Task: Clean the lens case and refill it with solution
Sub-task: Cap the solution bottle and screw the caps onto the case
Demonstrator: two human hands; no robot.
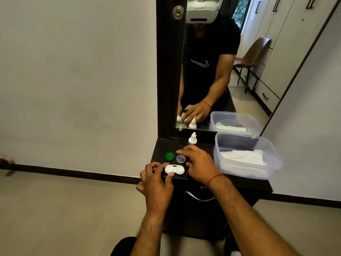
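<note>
Head view: left hand point(156, 179) pinches one white lens case point(174, 169), right hand point(199, 163) open, beside two loose caps.

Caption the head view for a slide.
Left hand steadies the white lens case on the dresser top; right hand hovers beside it.

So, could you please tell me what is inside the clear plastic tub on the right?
The clear plastic tub holds a crumpled white cloth lying on its bottom. Whether anything sits beneath the cloth cannot be seen, as the folds cover it.
</note>
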